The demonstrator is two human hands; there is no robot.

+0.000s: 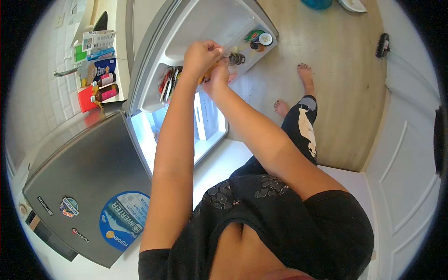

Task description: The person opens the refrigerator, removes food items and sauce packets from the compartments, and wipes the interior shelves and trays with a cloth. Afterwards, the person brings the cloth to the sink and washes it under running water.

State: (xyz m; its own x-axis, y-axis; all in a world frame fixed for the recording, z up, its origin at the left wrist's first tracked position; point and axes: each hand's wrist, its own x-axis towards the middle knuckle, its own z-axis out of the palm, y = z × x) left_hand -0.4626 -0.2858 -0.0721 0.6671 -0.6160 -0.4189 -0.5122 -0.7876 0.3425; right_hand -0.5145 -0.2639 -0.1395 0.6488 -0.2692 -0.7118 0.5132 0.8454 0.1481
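Note:
My left hand [199, 58] is over the door shelf of an open refrigerator, its fingers curled in a pinch. Whatever may be between them is too small to make out. Just below and touching close by, my right hand [218, 78] is curled, with its fingers partly hidden. An orange-yellow thing [205, 77] shows beside it, mostly covered by the hands. A glass jar with a dark lid [236, 59] lies nearest to the right hand on the shelf. Several packets [167, 84] stand in the door compartment left of my forearms.
The refrigerator door [200, 23] is swung open, with a green pack [254, 36] and a white-lidded jar [265, 39] farther along its shelf. Bottles [106, 92] and boxes [99, 41] stand at left. A grey upper door [88, 186] bears stickers. A brush [382, 45] is at right.

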